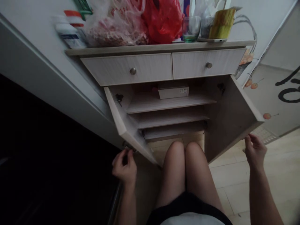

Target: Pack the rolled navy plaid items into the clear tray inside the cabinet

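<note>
Shirt (192,219) before cab (151,67). Pinching cab's L knob (127,147) w/ L hand (126,168); can't tell grip, R hand (256,150), by R door (234,115).

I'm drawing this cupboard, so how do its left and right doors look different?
The left door looks narrow here; the right door shows a broad inner side. The left door looks paler, while the right door looks darker. Both stand open, beside the left hand and right hand.

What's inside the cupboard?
A pale box sits on the top shelf; its contents don't show. The shelves above hide the backs of the lower shelves.
</note>
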The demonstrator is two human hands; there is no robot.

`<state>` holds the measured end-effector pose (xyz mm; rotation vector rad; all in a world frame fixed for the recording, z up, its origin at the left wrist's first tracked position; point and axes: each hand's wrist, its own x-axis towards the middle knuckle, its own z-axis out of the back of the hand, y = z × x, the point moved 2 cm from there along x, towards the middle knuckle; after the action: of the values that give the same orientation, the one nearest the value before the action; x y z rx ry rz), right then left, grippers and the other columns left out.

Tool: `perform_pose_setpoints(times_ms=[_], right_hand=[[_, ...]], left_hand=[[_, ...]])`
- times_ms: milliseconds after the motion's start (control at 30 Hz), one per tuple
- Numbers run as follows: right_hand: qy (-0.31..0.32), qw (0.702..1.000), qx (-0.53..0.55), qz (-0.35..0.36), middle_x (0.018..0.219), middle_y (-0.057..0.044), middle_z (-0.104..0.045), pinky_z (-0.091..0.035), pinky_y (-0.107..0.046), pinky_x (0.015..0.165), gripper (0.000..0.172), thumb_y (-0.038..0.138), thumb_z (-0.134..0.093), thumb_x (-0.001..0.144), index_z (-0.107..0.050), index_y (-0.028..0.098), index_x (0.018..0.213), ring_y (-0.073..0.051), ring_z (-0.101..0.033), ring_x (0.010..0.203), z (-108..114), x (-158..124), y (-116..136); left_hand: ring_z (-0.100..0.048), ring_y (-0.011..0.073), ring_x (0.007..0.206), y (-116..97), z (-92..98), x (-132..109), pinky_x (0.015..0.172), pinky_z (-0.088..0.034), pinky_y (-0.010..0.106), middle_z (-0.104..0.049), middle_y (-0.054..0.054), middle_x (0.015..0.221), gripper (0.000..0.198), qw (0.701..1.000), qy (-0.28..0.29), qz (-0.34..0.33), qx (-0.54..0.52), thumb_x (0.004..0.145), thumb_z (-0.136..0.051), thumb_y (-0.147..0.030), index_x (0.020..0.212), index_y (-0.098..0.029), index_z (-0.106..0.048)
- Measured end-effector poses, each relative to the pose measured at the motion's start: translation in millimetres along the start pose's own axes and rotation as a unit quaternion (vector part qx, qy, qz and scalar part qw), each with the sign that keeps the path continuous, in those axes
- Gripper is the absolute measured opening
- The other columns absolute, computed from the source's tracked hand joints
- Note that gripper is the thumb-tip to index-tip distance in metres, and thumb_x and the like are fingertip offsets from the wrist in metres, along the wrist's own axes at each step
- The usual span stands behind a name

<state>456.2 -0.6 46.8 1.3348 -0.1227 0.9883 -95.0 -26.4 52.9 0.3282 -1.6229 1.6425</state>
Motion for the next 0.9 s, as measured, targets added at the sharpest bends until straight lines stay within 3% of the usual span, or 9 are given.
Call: perform_pose_setpoints(times_ms=[167,300,667,900], right_hand=[[0.037,0.998,0.043,0.038,0.079,-0.007,-0.069,-0.052,-0.042,0.076,0.044,0.065,-0.055,0.087,-0.066,0.022,0.086,-0.024,-0.066,0.075,-22.6,-15.0,40.6],[0.088,0.991,0.088,0.058,0.081,-0.005,-0.069,-0.050,-0.037,0.077,0.036,0.057,-0.055,0.091,-0.064,0.022,0.087,-0.022,-0.065,0.079,-52.1,-26.1,68.1],[0.207,0.970,0.112,0.064,0.089,-0.006,-0.072,-0.047,-0.033,0.072,0.035,0.054,-0.049,0.095,-0.062,0.023,0.090,-0.021,-0.067,0.078,-196.8,-28.5,155.6],[0.242,0.966,0.067,0.060,0.099,-0.008,-0.073,-0.046,-0.035,0.079,0.031,0.049,-0.047,0.098,-0.062,0.022,0.093,-0.023,-0.067,0.087,-252.0,-15.6,178.0]], left_hand=[[-0.070,0.0231,0.077,-36.2,-55.4,-7.6,0.080,-0.054,0.039,-0.074,0.008,0.080,0.034,0.993,0.075,-0.077,-0.041,0.084,-0.067,-0.054,0.086,-0.021,-0.070],[-0.068,0.0208,0.074,-61.5,-99.8,-9.1,0.079,-0.051,0.036,-0.073,0.008,0.080,0.034,0.982,0.151,-0.090,-0.070,0.089,-0.062,-0.053,0.085,-0.020,-0.070],[-0.071,0.0216,0.076,-89.0,-179.6,-4.0,0.084,-0.048,0.037,-0.077,0.009,0.085,0.015,0.968,0.235,-0.072,-0.045,0.087,-0.071,-0.033,0.085,-0.019,-0.074],[-0.071,0.0209,0.078,-98.0,-228.2,3.4,0.084,-0.048,0.035,-0.077,0.009,0.086,0.009,0.964,0.261,-0.049,-0.033,0.086,-0.072,-0.025,0.088,-0.017,-0.074]])
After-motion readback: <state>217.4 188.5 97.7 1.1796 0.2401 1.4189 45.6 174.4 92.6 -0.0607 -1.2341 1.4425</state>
